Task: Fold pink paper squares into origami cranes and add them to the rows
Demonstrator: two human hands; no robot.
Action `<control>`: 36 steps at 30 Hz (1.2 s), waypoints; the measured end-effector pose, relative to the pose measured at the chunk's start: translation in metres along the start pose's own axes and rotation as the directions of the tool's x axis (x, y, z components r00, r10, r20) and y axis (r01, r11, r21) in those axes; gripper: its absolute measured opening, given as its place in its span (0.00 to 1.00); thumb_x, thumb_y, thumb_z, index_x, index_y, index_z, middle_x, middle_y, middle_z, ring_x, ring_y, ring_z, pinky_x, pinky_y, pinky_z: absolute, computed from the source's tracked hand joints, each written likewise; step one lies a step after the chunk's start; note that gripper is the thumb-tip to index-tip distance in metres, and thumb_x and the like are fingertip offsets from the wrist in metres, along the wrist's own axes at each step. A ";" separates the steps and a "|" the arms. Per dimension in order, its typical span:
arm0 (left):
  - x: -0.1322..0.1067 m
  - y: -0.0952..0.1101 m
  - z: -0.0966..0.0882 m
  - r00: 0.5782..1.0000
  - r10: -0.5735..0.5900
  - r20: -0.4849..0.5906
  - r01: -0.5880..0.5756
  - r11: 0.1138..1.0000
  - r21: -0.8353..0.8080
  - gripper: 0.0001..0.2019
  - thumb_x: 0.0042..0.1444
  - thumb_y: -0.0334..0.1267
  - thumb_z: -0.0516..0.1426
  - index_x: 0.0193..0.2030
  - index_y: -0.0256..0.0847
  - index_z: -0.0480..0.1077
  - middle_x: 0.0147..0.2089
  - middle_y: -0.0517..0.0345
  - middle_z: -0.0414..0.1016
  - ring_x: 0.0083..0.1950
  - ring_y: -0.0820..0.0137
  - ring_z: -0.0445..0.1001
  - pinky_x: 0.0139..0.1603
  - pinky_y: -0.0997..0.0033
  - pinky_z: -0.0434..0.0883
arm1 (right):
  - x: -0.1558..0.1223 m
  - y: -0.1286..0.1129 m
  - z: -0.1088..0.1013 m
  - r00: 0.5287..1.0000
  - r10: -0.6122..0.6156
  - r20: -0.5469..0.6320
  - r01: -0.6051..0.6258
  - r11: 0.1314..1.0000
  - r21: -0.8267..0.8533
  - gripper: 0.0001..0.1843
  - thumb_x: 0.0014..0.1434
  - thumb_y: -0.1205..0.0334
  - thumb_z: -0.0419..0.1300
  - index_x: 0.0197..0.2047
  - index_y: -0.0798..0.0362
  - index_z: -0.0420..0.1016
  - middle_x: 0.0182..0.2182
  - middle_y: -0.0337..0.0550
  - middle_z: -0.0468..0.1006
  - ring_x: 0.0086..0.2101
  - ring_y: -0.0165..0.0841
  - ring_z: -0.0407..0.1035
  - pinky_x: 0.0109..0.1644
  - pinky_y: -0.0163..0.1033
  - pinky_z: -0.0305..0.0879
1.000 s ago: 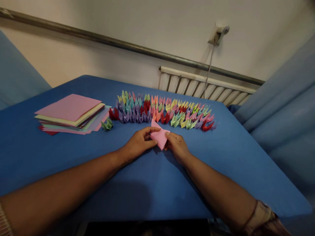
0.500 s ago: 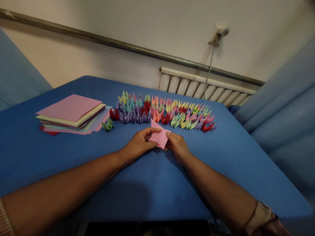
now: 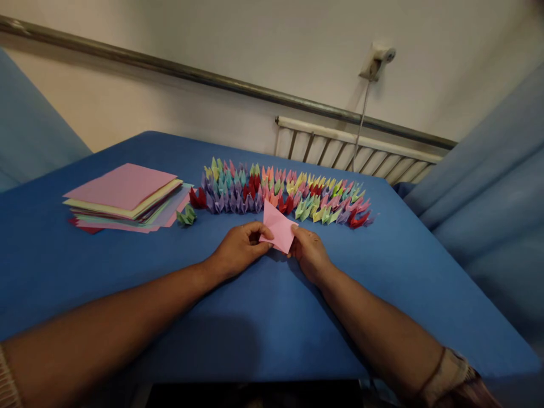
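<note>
A partly folded piece of pink origami paper (image 3: 280, 229) is held between both hands above the blue table cover, one pointed flap standing up at its upper left. My left hand (image 3: 242, 246) pinches its left edge with thumb and fingers. On the right edge, my right hand (image 3: 311, 252) grips it, the thumb on top and the other fingers mostly hidden beneath. Just beyond the hands stand rows of folded paper cranes (image 3: 232, 201) in many colours. A single green paper crane (image 3: 186, 215) sits apart, left of my left hand.
A stack of coloured square paper (image 3: 123, 190) lies on the left of the blue-covered table (image 3: 204, 334). Behind it are a wall rail (image 3: 221, 82), a radiator (image 3: 331, 147) and a socket with a cable (image 3: 376, 61). Blue curtains (image 3: 493, 187) hang at both sides.
The pink paper has shifted slightly up and right and turned a little in the hands. The left fingers have drawn back toward its left edge. Cranes and stack stay put.
</note>
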State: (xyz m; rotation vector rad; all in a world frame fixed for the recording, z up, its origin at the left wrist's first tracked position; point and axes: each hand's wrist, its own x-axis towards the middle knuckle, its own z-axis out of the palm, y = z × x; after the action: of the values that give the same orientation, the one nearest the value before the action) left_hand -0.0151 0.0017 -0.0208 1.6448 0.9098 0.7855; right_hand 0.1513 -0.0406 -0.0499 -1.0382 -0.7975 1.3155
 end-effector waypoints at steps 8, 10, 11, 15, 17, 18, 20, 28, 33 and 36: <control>0.001 0.006 -0.001 0.999 -0.023 -0.040 0.021 0.998 -0.060 0.14 0.49 0.48 0.62 0.30 0.39 0.67 0.27 0.62 0.72 0.29 0.71 0.72 0.32 0.70 0.69 | -0.010 -0.005 0.008 0.989 -0.136 0.065 0.143 0.984 -0.111 0.24 0.50 0.38 0.65 0.34 0.52 0.72 0.25 0.37 0.74 0.24 0.29 0.69 0.25 0.34 0.61; 0.002 0.007 -0.001 0.998 -0.033 -0.045 0.029 0.994 -0.102 0.15 0.48 0.49 0.63 0.30 0.39 0.67 0.27 0.63 0.71 0.28 0.72 0.71 0.32 0.71 0.69 | -0.013 -0.008 0.012 0.984 -0.156 0.085 0.164 0.982 -0.096 0.24 0.47 0.42 0.69 0.39 0.51 0.71 0.28 0.36 0.76 0.24 0.28 0.68 0.26 0.33 0.61; 0.002 0.007 -0.001 0.998 -0.040 -0.042 0.034 0.991 -0.127 0.16 0.48 0.49 0.63 0.30 0.39 0.67 0.27 0.63 0.71 0.27 0.72 0.71 0.32 0.71 0.69 | -0.014 -0.009 0.014 0.982 -0.164 0.096 0.172 0.982 -0.080 0.25 0.46 0.45 0.70 0.42 0.50 0.71 0.30 0.37 0.77 0.25 0.28 0.68 0.27 0.33 0.62; 0.003 0.006 -0.002 0.996 -0.086 -0.020 0.080 0.974 -0.212 0.16 0.48 0.49 0.64 0.31 0.38 0.68 0.27 0.61 0.72 0.27 0.74 0.70 0.32 0.72 0.69 | -0.015 -0.009 0.011 0.971 -0.184 0.155 0.195 0.979 -0.062 0.26 0.49 0.48 0.69 0.48 0.48 0.70 0.35 0.38 0.79 0.28 0.29 0.70 0.31 0.35 0.64; 0.003 0.005 -0.002 0.995 -0.102 -0.004 0.098 0.968 -0.230 0.16 0.49 0.49 0.64 0.31 0.38 0.68 0.27 0.61 0.72 0.28 0.74 0.70 0.32 0.72 0.68 | -0.014 -0.007 0.007 0.969 -0.177 0.170 0.192 0.978 -0.076 0.23 0.55 0.46 0.64 0.49 0.50 0.70 0.33 0.39 0.78 0.28 0.30 0.70 0.31 0.35 0.64; 0.003 0.004 -0.002 0.995 -0.099 0.007 0.098 0.968 -0.230 0.16 0.49 0.49 0.64 0.31 0.38 0.68 0.27 0.61 0.72 0.28 0.74 0.70 0.32 0.72 0.68 | -0.012 -0.005 0.005 0.972 -0.168 0.165 0.182 0.980 -0.078 0.21 0.57 0.46 0.60 0.48 0.51 0.71 0.32 0.39 0.77 0.28 0.31 0.70 0.31 0.36 0.63; 0.003 0.003 -0.002 0.997 -0.069 0.021 0.072 0.977 -0.200 0.16 0.50 0.48 0.63 0.31 0.38 0.68 0.28 0.61 0.72 0.29 0.73 0.70 0.33 0.72 0.68 | -0.009 -0.001 0.002 0.980 -0.160 0.121 0.170 0.982 -0.080 0.19 0.58 0.47 0.59 0.47 0.52 0.72 0.33 0.39 0.77 0.29 0.31 0.70 0.33 0.36 0.64; -0.001 -0.001 0.000 0.985 0.007 0.171 0.004 0.998 -0.061 0.13 0.52 0.46 0.63 0.32 0.37 0.69 0.29 0.60 0.71 0.31 0.73 0.69 0.33 0.73 0.66 | 0.000 0.005 0.004 0.959 -0.284 -0.015 0.280 0.953 -0.118 0.22 0.49 0.62 0.65 0.50 0.47 0.75 0.38 0.37 0.79 0.34 0.30 0.71 0.40 0.36 0.68; -0.001 -0.001 0.001 0.983 -0.002 0.186 0.012 0.998 -0.055 0.13 0.47 0.44 0.64 0.32 0.38 0.68 0.30 0.62 0.70 0.32 0.73 0.68 0.35 0.74 0.66 | -0.002 0.003 0.002 0.928 -0.372 0.006 0.367 0.913 -0.180 0.30 0.48 0.65 0.66 0.57 0.46 0.73 0.45 0.40 0.78 0.40 0.33 0.72 0.46 0.38 0.69; 0.000 0.000 0.000 0.977 -0.007 0.211 0.019 0.998 -0.058 0.13 0.47 0.44 0.64 0.31 0.38 0.68 0.29 0.63 0.69 0.31 0.74 0.67 0.34 0.74 0.65 | -0.005 0.001 0.002 0.911 -0.408 0.060 0.410 0.883 -0.229 0.35 0.50 0.66 0.65 0.62 0.43 0.69 0.50 0.41 0.76 0.45 0.34 0.72 0.49 0.39 0.69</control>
State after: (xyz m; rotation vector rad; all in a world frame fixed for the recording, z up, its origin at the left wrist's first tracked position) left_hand -0.0149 0.0013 -0.0212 1.6329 0.7392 0.6094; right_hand 0.1489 -0.0451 -0.0495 -0.9795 -1.1343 0.8773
